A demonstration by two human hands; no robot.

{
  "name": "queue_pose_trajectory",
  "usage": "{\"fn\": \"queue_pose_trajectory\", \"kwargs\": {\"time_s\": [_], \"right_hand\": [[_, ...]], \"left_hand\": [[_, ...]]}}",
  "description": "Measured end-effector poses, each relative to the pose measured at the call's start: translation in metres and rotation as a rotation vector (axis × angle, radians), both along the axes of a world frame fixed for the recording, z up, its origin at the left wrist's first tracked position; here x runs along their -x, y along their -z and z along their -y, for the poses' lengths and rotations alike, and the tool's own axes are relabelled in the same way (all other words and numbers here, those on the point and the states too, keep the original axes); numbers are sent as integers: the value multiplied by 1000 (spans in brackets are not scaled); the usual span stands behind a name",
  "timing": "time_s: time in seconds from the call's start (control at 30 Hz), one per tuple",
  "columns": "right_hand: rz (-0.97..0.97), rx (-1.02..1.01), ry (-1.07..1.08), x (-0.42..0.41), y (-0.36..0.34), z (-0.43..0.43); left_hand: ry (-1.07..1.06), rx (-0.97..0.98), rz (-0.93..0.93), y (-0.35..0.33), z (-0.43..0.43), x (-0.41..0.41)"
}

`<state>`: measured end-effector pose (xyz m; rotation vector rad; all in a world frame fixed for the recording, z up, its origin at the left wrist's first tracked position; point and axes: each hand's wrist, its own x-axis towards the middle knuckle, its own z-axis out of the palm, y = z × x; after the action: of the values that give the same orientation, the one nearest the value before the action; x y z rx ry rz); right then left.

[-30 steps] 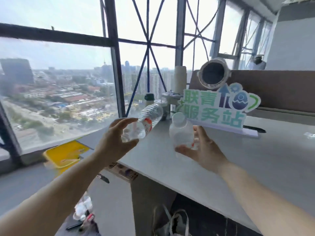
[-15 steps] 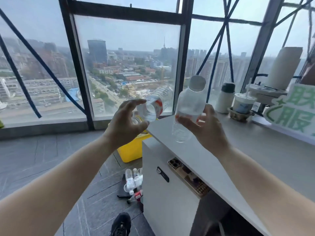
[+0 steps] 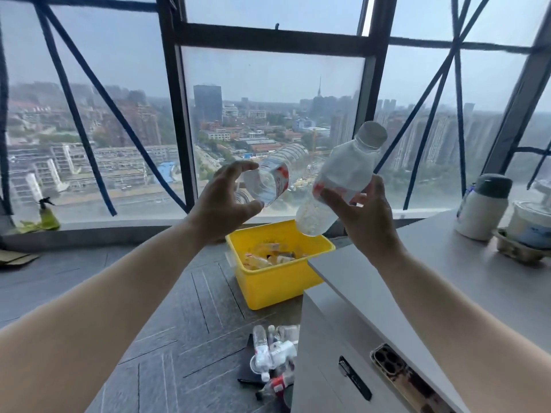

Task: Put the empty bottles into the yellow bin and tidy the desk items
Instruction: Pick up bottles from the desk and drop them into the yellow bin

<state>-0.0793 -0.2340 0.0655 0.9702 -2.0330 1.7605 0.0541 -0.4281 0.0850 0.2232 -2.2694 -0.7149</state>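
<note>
My left hand (image 3: 222, 201) grips a clear empty bottle (image 3: 275, 177) with a red-and-white label, its base toward me and its body pointing at the window. My right hand (image 3: 362, 216) holds a second clear bottle (image 3: 337, 180) with a grey cap, tilted, cap up and to the right. Both bottles hang in the air above the yellow bin (image 3: 277, 281), which stands on the floor by the desk corner and holds several bottles.
The grey desk (image 3: 465, 275) runs along the right, with a white flask (image 3: 481, 207) and a cup in a cardboard holder (image 3: 527, 231) near the window. More empty bottles (image 3: 274, 356) lie on the floor by the cabinet. A green spray bottle (image 3: 47, 214) stands on the left sill.
The view has swung left and down from the desk toward the bin. Both hands carried their bottles along and now hold them over the yellow bin.
</note>
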Motion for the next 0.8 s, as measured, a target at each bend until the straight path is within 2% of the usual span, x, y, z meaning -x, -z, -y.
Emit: {"fn": "queue_pose_trajectory", "kwargs": {"time_s": [0.4, 0.8], "right_hand": [[-138, 78, -32, 71, -21, 38], [-34, 135, -49, 178, 41, 141]], "left_hand": [[-2, 81, -89, -21, 40, 62], [-38, -32, -9, 43, 142, 157]]}}
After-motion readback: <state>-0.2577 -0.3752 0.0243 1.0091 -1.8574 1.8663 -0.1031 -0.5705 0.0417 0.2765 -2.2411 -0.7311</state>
